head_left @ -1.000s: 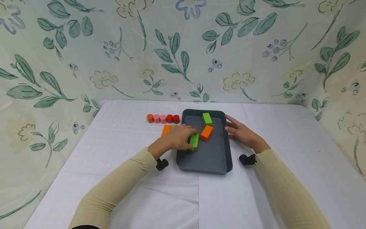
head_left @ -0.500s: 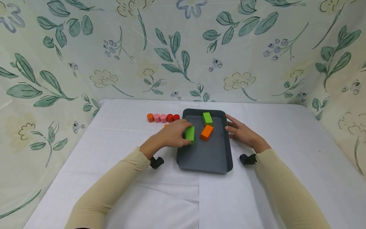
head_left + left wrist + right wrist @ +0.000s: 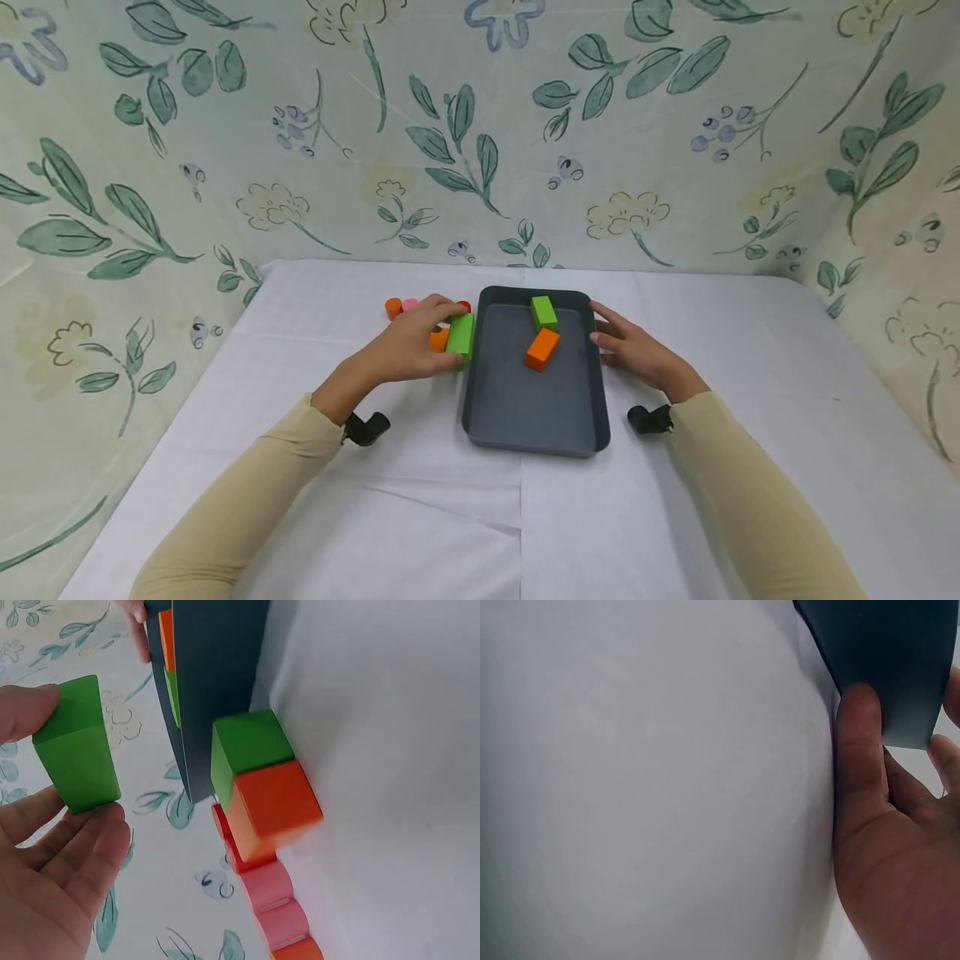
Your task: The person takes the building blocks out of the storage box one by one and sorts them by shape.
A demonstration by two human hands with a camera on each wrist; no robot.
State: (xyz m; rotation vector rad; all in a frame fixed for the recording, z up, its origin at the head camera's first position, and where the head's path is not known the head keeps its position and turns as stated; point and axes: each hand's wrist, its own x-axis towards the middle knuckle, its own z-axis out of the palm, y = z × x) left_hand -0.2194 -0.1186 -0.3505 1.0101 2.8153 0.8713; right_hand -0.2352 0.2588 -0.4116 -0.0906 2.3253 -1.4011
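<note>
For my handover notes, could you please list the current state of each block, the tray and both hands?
Held green rectangular block: pinched by left hand, off the tray.
Dark grey plastic tray: flat on table, right hand against its side.
Second green block: in tray.
Orange block: in tray.

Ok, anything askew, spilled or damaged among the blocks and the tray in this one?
Nothing spilled or damaged. The orange block lies at a slant in the grey tray, not square with its walls like the green block at the far end. The left hand holds another green block just outside the tray; the right hand rests at its right wall.
</note>
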